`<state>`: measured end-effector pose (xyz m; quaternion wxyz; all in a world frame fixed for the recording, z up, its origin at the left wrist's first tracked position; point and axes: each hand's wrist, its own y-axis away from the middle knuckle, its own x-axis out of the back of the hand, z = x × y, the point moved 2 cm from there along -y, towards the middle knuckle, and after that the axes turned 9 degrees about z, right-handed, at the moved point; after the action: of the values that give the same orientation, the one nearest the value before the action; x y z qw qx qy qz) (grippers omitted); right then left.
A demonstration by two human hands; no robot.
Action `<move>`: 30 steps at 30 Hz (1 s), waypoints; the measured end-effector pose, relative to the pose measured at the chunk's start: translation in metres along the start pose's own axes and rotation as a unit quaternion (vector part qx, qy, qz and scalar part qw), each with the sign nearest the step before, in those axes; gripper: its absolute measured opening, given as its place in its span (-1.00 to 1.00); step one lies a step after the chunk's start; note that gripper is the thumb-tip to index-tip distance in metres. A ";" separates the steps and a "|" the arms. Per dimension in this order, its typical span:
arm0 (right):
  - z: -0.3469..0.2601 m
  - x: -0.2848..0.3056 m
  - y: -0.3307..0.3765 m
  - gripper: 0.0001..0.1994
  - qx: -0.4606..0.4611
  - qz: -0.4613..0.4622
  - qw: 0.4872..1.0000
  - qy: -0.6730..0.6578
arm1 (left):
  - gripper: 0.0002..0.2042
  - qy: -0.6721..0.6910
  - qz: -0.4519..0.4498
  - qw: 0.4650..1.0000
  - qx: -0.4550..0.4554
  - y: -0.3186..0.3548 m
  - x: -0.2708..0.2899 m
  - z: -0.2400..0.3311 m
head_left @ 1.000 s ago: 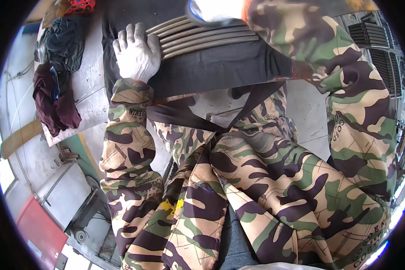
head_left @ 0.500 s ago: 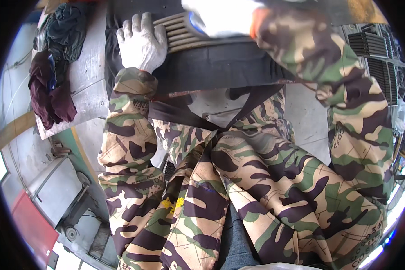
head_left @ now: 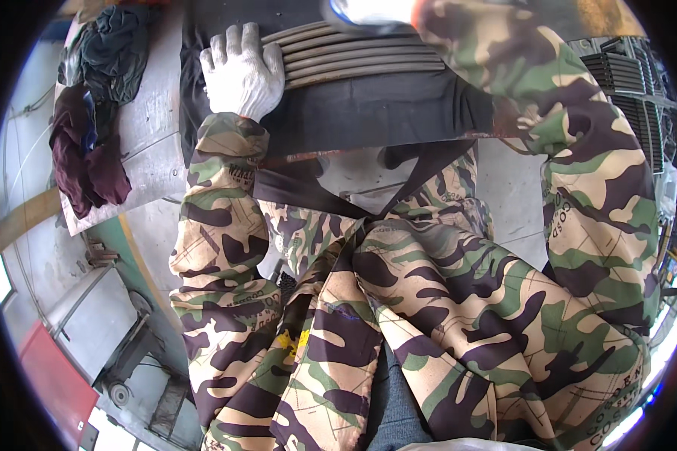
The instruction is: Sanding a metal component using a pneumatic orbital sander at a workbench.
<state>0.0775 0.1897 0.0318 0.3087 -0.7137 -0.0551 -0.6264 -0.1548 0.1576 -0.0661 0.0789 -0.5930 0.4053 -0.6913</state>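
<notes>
Several grey-brown rods (head_left: 361, 59) lie side by side, running left to right over a black cloth (head_left: 353, 113) on the bench. My left hand (head_left: 244, 75), in a white knitted glove, rests with spread fingers on the rods' left end. At the top edge, my right hand (head_left: 376, 10) is above the far side of the rods. It wears a white glove with an orange cuff and is partly cut off and smeared by motion. Its fingers cannot be made out, nor whether it holds anything.
Dark green-grey cloth (head_left: 113, 52) and a maroon cloth (head_left: 86, 154) lie on the bench at the left. Stacked dark bars (head_left: 617, 75) stand at the right. A red panel (head_left: 56, 379) and a wheeled metal frame (head_left: 120, 387) are at the lower left.
My right hand has moved up and away toward the top edge, uncovering more of the rods. My left hand stays on their left end, shifted very slightly.
</notes>
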 end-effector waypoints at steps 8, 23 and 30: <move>0.006 0.004 0.010 -0.79 0.000 -0.021 1.000 0.005 | -0.62 -0.009 0.012 1.000 -0.011 -0.001 0.001 -0.004; -0.025 0.014 0.007 -0.73 -0.018 -0.094 0.995 -0.037 | -0.51 -0.002 -0.082 0.996 0.042 -0.003 -0.003 -0.002; -0.016 0.006 0.003 -0.75 -0.014 -0.041 0.999 -0.025 | -0.50 -0.032 -0.110 0.992 0.050 -0.010 -0.016 -0.011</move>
<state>0.0665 0.1772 0.0367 0.2713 -0.7304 -0.0837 -0.6212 -0.1558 0.1787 -0.0707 0.0450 -0.6510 0.3003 -0.6957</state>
